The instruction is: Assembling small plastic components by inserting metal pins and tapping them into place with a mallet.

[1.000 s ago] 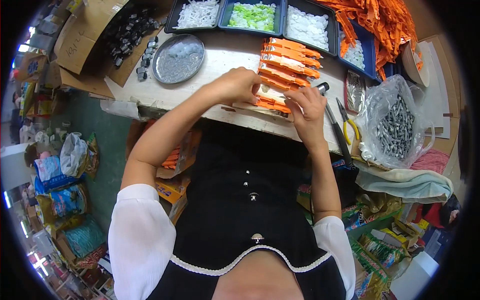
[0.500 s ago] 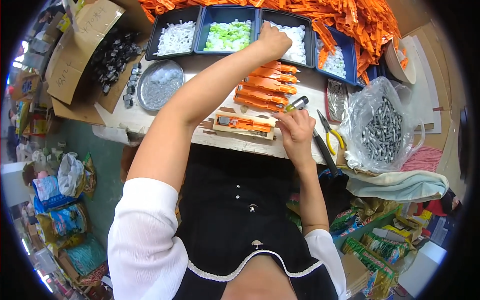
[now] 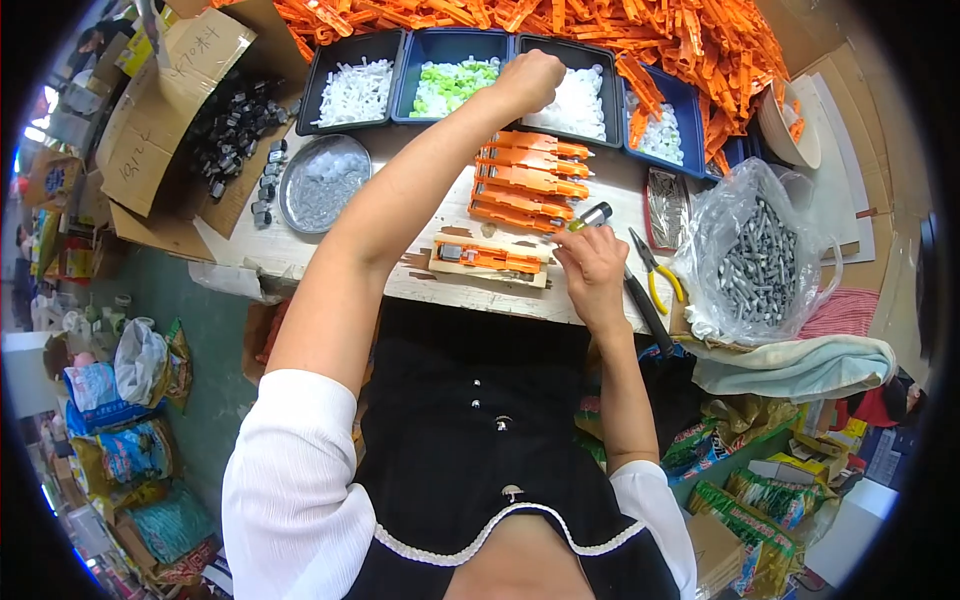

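Note:
My left hand [image 3: 530, 82] is stretched to the far side of the table, above the left edge of a black bin [image 3: 608, 137] of white plastic pieces [image 3: 580, 104]. Its fingers look drawn together; their tips are hidden. My right hand [image 3: 596, 272] is bent, thumb and forefinger pinched beside the right end of a pale wooden block [image 3: 447, 266]. Any small piece in that pinch is too small to make out. In the block lies an orange plastic part [image 3: 500, 258] with a grey piece at its left. A hammer [image 3: 648, 308], green-faced and black-handled, passes beneath my right hand.
Behind the block, several orange assemblies [image 3: 528, 175] lie in a row. Pliers [image 3: 655, 272] and a bag of grey pieces [image 3: 762, 265] are at right. At left stand a round metal tin [image 3: 290, 205] and a carton [image 3: 165, 120] of black pieces. Orange parts [image 3: 690, 50] heap behind the bins.
My left hand has shifted left across the bin of white pieces toward its edge. My right hand stays beside the wooden block. The whole view has moved slightly.

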`<state>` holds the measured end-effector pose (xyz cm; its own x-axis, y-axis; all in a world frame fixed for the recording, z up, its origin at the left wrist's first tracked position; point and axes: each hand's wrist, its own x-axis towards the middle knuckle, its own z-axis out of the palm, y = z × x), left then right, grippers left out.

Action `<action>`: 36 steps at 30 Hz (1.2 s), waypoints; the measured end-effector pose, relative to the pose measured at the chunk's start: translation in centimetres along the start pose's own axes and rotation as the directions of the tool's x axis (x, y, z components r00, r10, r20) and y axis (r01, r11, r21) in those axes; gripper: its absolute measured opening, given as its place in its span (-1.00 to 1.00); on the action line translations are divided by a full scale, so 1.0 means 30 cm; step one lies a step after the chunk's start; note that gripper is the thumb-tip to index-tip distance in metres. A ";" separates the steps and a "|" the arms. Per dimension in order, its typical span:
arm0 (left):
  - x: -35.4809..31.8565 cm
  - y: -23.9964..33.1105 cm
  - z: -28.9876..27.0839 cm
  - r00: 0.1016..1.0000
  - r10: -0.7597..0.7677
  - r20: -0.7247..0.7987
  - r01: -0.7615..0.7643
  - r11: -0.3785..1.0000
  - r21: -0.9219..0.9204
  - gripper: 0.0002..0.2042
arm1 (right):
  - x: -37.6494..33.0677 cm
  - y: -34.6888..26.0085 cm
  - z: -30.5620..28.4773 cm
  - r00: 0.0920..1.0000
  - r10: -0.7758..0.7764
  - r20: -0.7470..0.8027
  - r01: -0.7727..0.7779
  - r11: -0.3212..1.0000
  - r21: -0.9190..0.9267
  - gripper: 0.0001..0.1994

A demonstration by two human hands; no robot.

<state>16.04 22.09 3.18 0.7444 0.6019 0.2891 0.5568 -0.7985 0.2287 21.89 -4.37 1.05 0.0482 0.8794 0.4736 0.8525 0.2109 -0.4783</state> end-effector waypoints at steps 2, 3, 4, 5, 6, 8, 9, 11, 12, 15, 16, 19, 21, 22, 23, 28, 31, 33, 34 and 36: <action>-0.017 0.009 -0.038 1.000 -0.021 0.000 0.020 0.968 -0.251 -0.88 | -0.002 -0.002 0.003 1.000 0.000 -0.007 0.000 1.000 0.002 -0.82; -0.030 0.017 -0.054 1.000 -0.021 -0.005 0.019 0.968 -0.250 -0.88 | -0.003 -0.004 0.004 1.000 -0.003 -0.015 0.003 1.000 0.008 -0.82; -0.054 0.040 -0.086 0.987 -0.141 0.079 0.161 0.840 -0.518 -0.88 | -0.004 -0.007 0.004 1.000 -0.006 -0.022 0.007 1.000 0.017 -0.82; -0.079 0.059 -0.105 0.955 -0.225 0.193 0.293 0.621 -0.727 -0.88 | -0.004 -0.009 0.002 1.000 -0.009 -0.024 0.009 1.000 0.017 -0.82; -0.110 0.060 -0.115 0.971 -0.156 0.183 0.239 0.538 -0.808 -0.89 | -0.005 -0.012 -0.003 1.000 0.018 -0.019 -0.017 0.998 0.054 -0.83; -0.205 0.092 -0.154 0.971 -0.129 0.200 0.234 0.368 -0.900 -0.87 | -0.005 -0.017 -0.021 0.998 0.061 -0.018 -0.059 0.994 0.089 -0.84; -0.269 0.111 -0.170 0.971 -0.115 0.210 0.229 0.182 -0.956 -0.85 | 0.001 -0.021 -0.032 0.992 0.126 0.004 -0.124 0.966 0.227 -0.85; -0.391 0.143 -0.168 0.945 -0.125 0.302 0.307 0.024 -0.951 -0.82 | 0.000 -0.021 -0.037 0.964 0.260 0.063 -0.259 0.852 0.456 -0.89; -0.448 0.163 -0.162 0.936 -0.152 0.317 0.315 -0.040 -0.948 -0.82 | 0.009 -0.034 -0.040 0.940 0.326 0.097 -0.313 0.718 0.621 -0.90; -0.613 0.205 -0.143 0.929 -0.135 0.345 0.318 -0.190 -0.929 -0.82 | 0.032 -0.081 -0.039 0.917 0.367 0.157 -0.325 0.458 0.827 -0.91; -0.658 0.210 -0.135 0.935 -0.120 0.335 0.302 -0.232 -0.925 -0.82 | 0.043 -0.091 -0.028 0.942 0.313 0.122 -0.273 0.502 0.821 -0.92; -0.747 0.222 -0.123 0.935 -0.108 0.338 0.297 -0.283 -0.912 -0.80 | 0.048 -0.120 0.014 0.959 0.245 0.144 -0.255 0.518 0.817 -0.94; -0.779 0.226 -0.126 0.929 -0.118 0.351 0.298 -0.323 -0.898 -0.79 | 0.040 -0.135 0.035 0.953 0.230 0.196 -0.288 0.498 0.818 -0.95; -0.789 0.224 -0.124 0.940 -0.114 0.322 0.272 -0.320 -0.907 -0.79 | 0.036 -0.140 0.042 0.943 0.227 0.241 -0.328 0.529 0.783 -0.95; -0.796 0.222 -0.124 0.940 -0.116 0.322 0.271 -0.322 -0.907 -0.79 | 0.035 -0.147 0.046 0.931 0.227 0.285 -0.364 0.561 0.744 -0.95; -0.826 0.217 -0.118 0.953 -0.138 0.271 0.224 -0.285 -0.932 -0.81 | 0.045 -0.177 0.041 0.956 0.180 0.233 -0.292 0.673 0.679 -0.93; -0.836 0.227 -0.122 0.942 -0.169 0.291 0.233 -0.298 -0.926 -0.84 | 0.053 -0.193 0.033 0.952 0.179 0.248 -0.299 0.712 0.636 -0.94; -0.843 0.229 -0.119 0.927 -0.194 0.321 0.247 -0.329 -0.912 -0.86 | 0.053 -0.200 0.037 0.969 0.129 0.209 -0.225 0.805 0.549 -0.96; -0.846 0.230 -0.115 0.912 -0.212 0.351 0.262 -0.357 -0.896 -0.87 | 0.052 -0.203 0.046 0.969 0.127 0.211 -0.226 0.805 0.548 -0.96; -0.856 0.234 -0.103 0.904 -0.249 0.347 0.237 -0.383 -0.893 -0.87 | 0.042 -0.211 0.077 0.998 0.038 0.052 -0.057 0.898 0.436 -0.96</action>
<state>-0.32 1.05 0.23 0.6623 0.7398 -0.1184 -0.3659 0.4572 0.8106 15.35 -3.61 2.97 0.0533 0.9079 0.4157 0.5355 0.3254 -0.7793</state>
